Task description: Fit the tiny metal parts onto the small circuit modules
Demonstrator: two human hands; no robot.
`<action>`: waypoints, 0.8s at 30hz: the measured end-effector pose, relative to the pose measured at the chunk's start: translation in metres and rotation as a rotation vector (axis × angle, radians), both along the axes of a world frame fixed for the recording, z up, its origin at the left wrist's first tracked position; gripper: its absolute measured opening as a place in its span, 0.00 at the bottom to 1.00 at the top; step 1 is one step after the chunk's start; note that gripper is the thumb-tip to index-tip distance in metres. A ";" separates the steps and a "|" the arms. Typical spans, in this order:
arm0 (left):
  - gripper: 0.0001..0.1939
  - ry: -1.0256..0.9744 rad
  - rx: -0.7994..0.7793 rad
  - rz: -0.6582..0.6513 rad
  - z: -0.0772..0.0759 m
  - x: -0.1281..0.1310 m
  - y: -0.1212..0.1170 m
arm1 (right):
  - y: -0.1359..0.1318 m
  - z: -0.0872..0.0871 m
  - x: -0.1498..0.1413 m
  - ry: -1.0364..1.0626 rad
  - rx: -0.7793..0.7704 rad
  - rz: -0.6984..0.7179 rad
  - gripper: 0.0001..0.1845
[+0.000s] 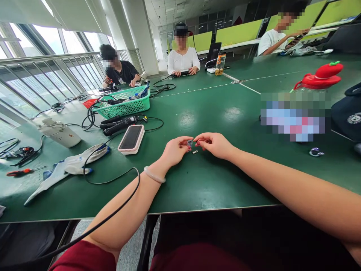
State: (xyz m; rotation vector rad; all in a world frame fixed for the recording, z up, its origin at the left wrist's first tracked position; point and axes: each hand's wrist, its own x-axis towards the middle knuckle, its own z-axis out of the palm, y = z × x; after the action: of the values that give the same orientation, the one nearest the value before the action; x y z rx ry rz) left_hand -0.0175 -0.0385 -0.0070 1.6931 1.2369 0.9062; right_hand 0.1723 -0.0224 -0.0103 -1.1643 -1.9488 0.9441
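Over the middle of the green table, my left hand pinches a small circuit board between thumb and fingers. Close by on the right, my right hand has its thumb and forefinger pressed together at the board's edge. Whatever is between those right fingertips is too small to make out. Just below the board lies a tiny metallic part on the tabletop. A pink-edged white phone-like device rests left of my left hand.
White-blue gloves, a screwdriver and a white container lie left. A green basket holds cables and tools. A black cable crosses my left arm. A red-lidded bottle stands right. Several people sit beyond.
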 end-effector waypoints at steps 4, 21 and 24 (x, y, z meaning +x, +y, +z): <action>0.21 -0.048 -0.031 -0.004 -0.001 0.002 -0.001 | -0.001 0.002 0.000 0.093 -0.087 0.001 0.13; 0.20 0.117 0.137 -0.025 0.011 0.003 -0.010 | -0.008 0.004 -0.002 -0.112 0.120 -0.071 0.18; 0.23 0.002 0.073 -0.075 0.009 0.003 -0.008 | -0.010 0.004 -0.001 -0.152 0.215 -0.059 0.17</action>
State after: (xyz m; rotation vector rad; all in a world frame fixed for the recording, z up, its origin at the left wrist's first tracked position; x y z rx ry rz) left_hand -0.0142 -0.0467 0.0019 1.7857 1.1457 0.9139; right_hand 0.1708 -0.0320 -0.0066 -1.1900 -2.0656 0.6128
